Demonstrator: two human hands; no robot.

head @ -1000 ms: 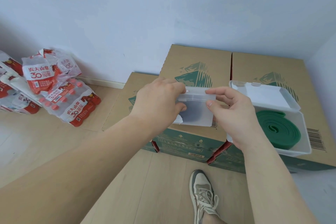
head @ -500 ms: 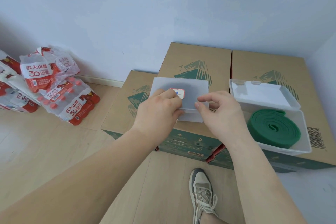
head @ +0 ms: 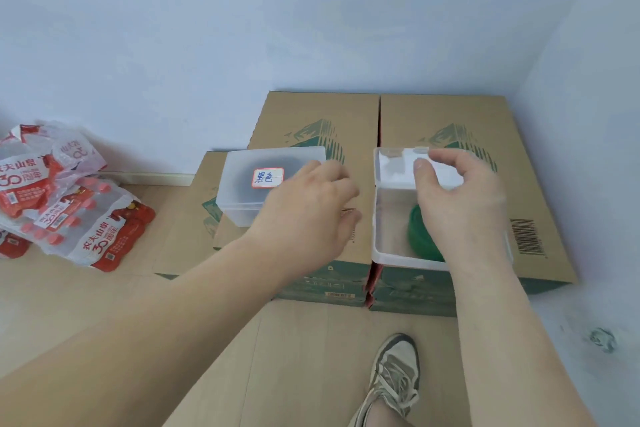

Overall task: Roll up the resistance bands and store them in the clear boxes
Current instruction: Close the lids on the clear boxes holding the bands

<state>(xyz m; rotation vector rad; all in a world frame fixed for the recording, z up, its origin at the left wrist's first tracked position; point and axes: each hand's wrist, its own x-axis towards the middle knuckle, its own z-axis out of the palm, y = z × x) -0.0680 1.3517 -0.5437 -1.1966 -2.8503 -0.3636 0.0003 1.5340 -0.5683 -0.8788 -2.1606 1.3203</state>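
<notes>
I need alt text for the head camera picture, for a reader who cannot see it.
A person's right hand is at the raised lid of an open clear box holding a rolled green band. The left hand hovers beside a closed clear box with a handwritten label. Both sit on cardboard cartons.

Bare forearms — grey-white laced sneaker.

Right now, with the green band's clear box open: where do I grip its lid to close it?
Take the translucent hinged lid at its far free edge, by the small latch tab, coming from above. The lid lies folded back from the open clear plastic box, hinged on its far wall, so that edge gives the most swing. The right hand is above it; contact is unclear.
</notes>
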